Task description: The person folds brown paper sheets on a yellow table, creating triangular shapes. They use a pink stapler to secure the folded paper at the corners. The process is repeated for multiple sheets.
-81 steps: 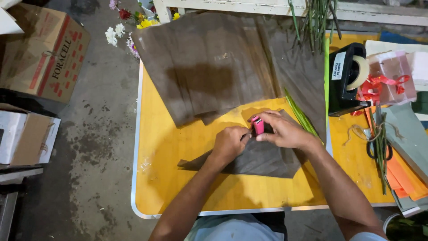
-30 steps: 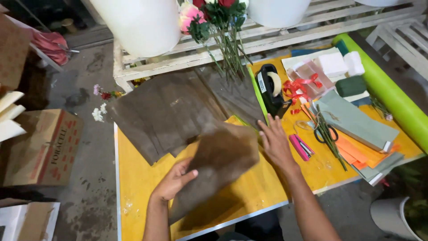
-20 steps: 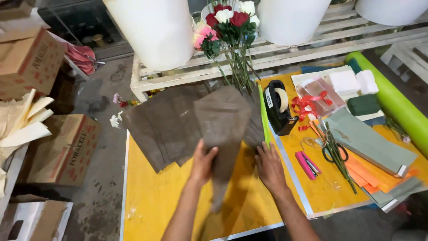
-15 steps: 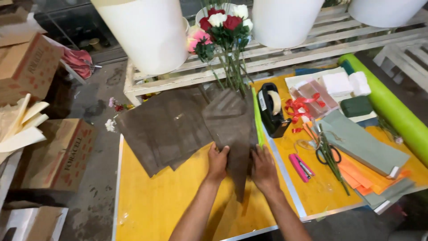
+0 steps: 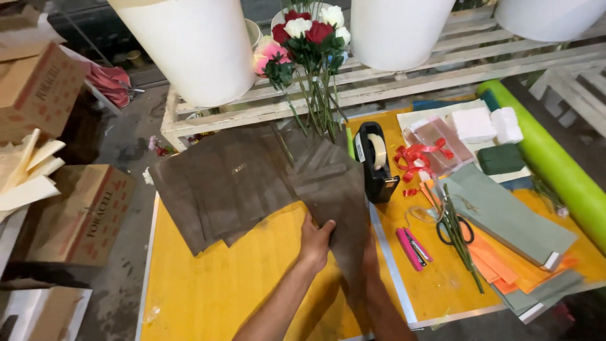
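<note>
My left hand [image 5: 314,241] grips the left edge of a folded brown paper sheet [image 5: 338,189] and holds it up over the yellow table [image 5: 208,284]. My right hand is hidden behind this sheet; only my right forearm [image 5: 382,311] shows below it. The sheet's top reaches the stems of a rose bunch [image 5: 302,39] with red, white and pink blooms that leans on the white slatted rack [image 5: 404,82]. A spread stack of brown paper sheets [image 5: 221,183] lies just left of the held one.
A black tape dispenser [image 5: 375,161], pink stapler [image 5: 413,246], scissors [image 5: 452,226], red ribbon [image 5: 413,155], grey and orange papers [image 5: 505,218] and a green roll [image 5: 555,170] sit on the right. White buckets [image 5: 189,44] stand behind. Cardboard boxes [image 5: 82,215] are on the left.
The brown sheet was folded and lifted off the table, then carried towards the rose stems. My right hand has slipped behind it, and my view has tilted up to the rack.
</note>
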